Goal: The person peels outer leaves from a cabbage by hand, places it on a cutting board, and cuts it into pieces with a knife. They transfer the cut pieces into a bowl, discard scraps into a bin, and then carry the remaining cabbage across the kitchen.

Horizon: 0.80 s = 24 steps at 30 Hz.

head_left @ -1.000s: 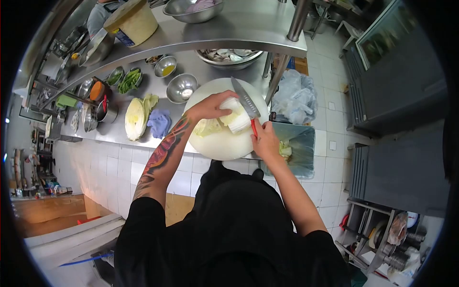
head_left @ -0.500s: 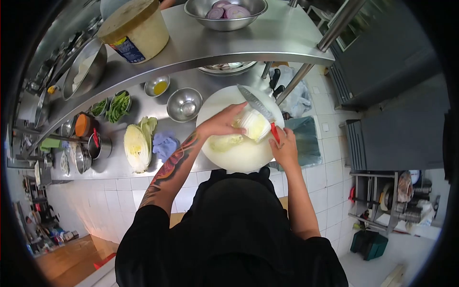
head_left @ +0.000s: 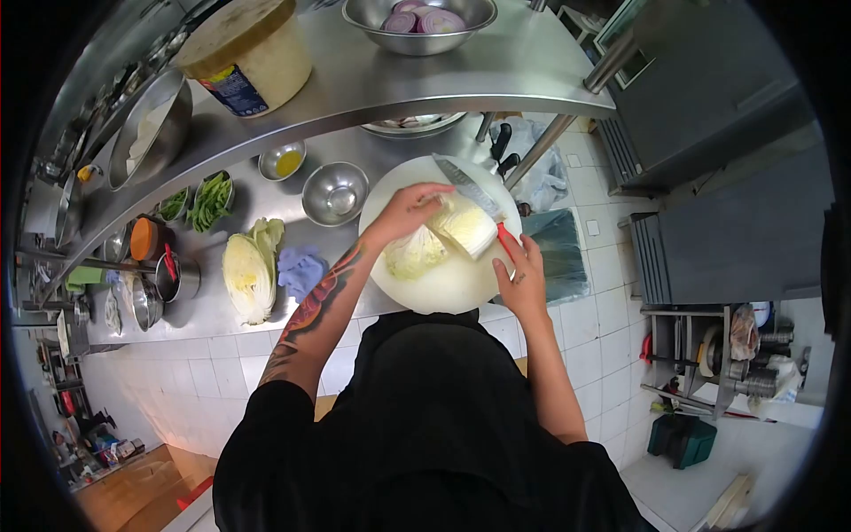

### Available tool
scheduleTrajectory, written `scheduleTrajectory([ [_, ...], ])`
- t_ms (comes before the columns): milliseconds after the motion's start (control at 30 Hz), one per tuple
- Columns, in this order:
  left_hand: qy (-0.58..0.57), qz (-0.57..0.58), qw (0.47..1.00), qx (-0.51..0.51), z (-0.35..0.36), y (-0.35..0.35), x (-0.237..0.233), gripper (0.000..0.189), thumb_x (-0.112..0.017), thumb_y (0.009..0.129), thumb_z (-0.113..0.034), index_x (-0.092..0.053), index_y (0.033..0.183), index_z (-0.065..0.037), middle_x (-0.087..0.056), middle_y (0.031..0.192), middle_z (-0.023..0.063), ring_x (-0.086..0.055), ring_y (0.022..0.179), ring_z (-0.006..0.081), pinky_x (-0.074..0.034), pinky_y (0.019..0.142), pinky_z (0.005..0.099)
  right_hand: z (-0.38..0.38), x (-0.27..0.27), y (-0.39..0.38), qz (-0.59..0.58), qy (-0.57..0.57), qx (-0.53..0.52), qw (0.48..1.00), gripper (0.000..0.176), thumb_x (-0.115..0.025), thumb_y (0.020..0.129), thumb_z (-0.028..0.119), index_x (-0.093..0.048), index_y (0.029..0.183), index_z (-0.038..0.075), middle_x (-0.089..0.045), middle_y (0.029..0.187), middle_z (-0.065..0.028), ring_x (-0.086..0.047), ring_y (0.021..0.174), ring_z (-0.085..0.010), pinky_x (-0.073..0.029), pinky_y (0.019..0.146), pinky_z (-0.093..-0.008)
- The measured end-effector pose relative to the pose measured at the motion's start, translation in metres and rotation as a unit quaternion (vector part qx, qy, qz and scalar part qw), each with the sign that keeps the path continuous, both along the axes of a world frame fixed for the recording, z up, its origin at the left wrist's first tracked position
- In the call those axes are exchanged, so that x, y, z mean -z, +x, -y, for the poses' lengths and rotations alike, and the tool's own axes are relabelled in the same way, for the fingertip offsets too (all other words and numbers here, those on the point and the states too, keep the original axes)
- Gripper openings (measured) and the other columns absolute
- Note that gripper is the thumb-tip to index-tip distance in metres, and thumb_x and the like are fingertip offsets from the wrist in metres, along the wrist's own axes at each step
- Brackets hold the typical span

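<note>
Two pieces of pale napa cabbage [head_left: 465,228] lie side by side on a round white cutting board [head_left: 448,293]. My left hand [head_left: 406,213] is at the upper left of the pieces, its thumb and fingers at the top edge of the cabbage. A knife with a red handle [head_left: 509,242] rests on the board beyond the cabbage, its blade [head_left: 463,182] pointing away to the upper left. Beside that handle is my right hand [head_left: 525,277], open, with thumb and fingers apart.
Left of the board are a metal bowl [head_left: 335,194], a blue cloth [head_left: 301,271] and a halved napa cabbage [head_left: 250,277]. A steel shelf [head_left: 372,84] overhangs the counter, carrying a large tub [head_left: 253,66] and a bowl of onions [head_left: 417,40]. Knife handles [head_left: 502,142] stand by its post.
The cabbage pieces have shifted and now lie differently on the board. My left thumb has moved up, closer to its fingers. My right fingers have spread away from the knife handle.
</note>
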<state>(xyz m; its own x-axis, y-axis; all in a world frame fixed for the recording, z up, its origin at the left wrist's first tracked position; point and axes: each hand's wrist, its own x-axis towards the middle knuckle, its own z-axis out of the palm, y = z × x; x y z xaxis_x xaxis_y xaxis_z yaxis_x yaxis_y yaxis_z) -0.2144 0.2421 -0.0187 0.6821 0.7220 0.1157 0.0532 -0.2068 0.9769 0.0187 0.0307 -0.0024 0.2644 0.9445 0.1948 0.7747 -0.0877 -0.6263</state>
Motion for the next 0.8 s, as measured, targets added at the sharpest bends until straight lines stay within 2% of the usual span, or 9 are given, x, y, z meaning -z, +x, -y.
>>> scheduleTrajectory([
  [33,-0.001,0.0,1.0,-0.001,-0.008,-0.001,0.004,0.038,-0.066,0.108,-0.017,-0.069,0.144,-0.006,-0.071,0.138,0.0144,-0.068,0.116,0.0168,-0.056,0.097,0.0308,0.0,0.002,0.003,0.0,-0.001,-0.001,1.0,0.059,-0.078,0.095,0.018,-0.061,0.15,0.007,-0.05,0.154,-0.0324,-0.054,0.137,-0.0513,-0.046,0.116,-0.053],
  [100,-0.224,0.015,0.972,-0.075,-0.02,-0.007,0.003,0.033,-0.06,0.112,-0.019,-0.07,0.141,-0.006,-0.072,0.137,0.0099,-0.068,0.117,0.0136,-0.055,0.101,0.032,-0.001,0.01,0.008,0.017,-0.015,0.018,1.0,0.056,-0.077,0.097,0.016,-0.063,0.151,0.012,-0.05,0.155,-0.0305,-0.053,0.141,-0.0488,-0.046,0.118,-0.0507],
  [233,-0.352,0.113,0.912,-0.178,-0.031,-0.027,-0.003,0.039,-0.059,0.111,-0.018,-0.062,0.147,-0.004,-0.071,0.138,0.0101,-0.071,0.119,0.0186,-0.058,0.101,0.0351,0.003,0.027,0.021,0.019,-0.017,-0.005,1.0,0.055,-0.077,0.097,0.016,-0.064,0.15,0.011,-0.052,0.153,-0.0292,-0.055,0.14,-0.0477,-0.046,0.117,-0.0504],
  [467,-0.268,0.122,0.933,-0.209,-0.033,-0.088,0.024,0.049,-0.068,0.101,-0.004,-0.06,0.149,-0.003,-0.071,0.138,0.01,-0.069,0.125,0.0211,-0.054,0.109,0.0362,-0.001,0.036,0.03,0.043,-0.003,-0.046,0.998,0.061,-0.079,0.093,0.015,-0.058,0.15,0.008,-0.058,0.14,-0.0295,-0.059,0.129,-0.0501,-0.051,0.107,-0.0536],
  [533,-0.237,0.086,0.941,-0.227,-0.014,-0.097,0.002,0.05,-0.069,0.1,-0.005,-0.059,0.149,0.0,-0.072,0.137,0.0108,-0.07,0.124,0.0214,-0.055,0.108,0.0365,-0.007,0.03,0.029,0.055,-0.013,-0.048,0.997,0.062,-0.079,0.092,0.015,-0.058,0.15,0.009,-0.059,0.138,-0.0285,-0.06,0.127,-0.0491,-0.052,0.104,-0.053],
  [600,-0.208,0.049,0.947,-0.24,-0.001,-0.107,0.0,0.051,-0.071,0.1,-0.007,-0.058,0.149,0.002,-0.072,0.136,0.0115,-0.071,0.123,0.0218,-0.056,0.108,0.0369,-0.023,0.013,0.029,0.074,-0.101,-0.047,0.991,0.066,-0.078,0.091,0.013,-0.056,0.154,0.012,-0.06,0.134,-0.0255,-0.065,0.118,-0.0464,-0.055,0.096,-0.0523],
  [667,-0.241,-0.024,0.941,-0.236,0.005,-0.127,0.014,0.049,-0.072,0.101,-0.01,-0.061,0.146,0.004,-0.074,0.132,0.0132,-0.071,0.122,0.0215,-0.055,0.109,0.0364,-0.038,-0.001,0.036,0.069,-0.144,-0.056,0.986,0.067,-0.077,0.09,0.01,-0.057,0.154,0.013,-0.06,0.136,-0.0259,-0.067,0.116,-0.046,-0.056,0.096,-0.0514],
  [733,-0.291,0.014,0.928,-0.232,0.038,-0.134,0.008,0.047,-0.071,0.102,-0.013,-0.062,0.145,0.003,-0.075,0.131,0.0123,-0.07,0.122,0.0202,-0.054,0.109,0.0359,-0.045,-0.001,0.051,0.065,-0.186,-0.064,0.978,0.068,-0.075,0.09,0.007,-0.057,0.154,0.014,-0.061,0.138,-0.0263,-0.069,0.115,-0.0457,-0.057,0.095,-0.0506],
  [800,-0.38,0.055,0.904,-0.187,0.079,-0.136,0.004,0.045,-0.069,0.105,-0.018,-0.063,0.145,0.002,-0.074,0.132,0.0115,-0.07,0.121,0.0186,-0.052,0.11,0.0355,-0.044,0.008,0.067,-0.073,-0.07,-0.068,0.993,0.063,-0.073,0.093,0.004,-0.059,0.154,0.012,-0.068,0.135,-0.0227,-0.074,0.112,-0.0391,-0.059,0.097,-0.0461],
])
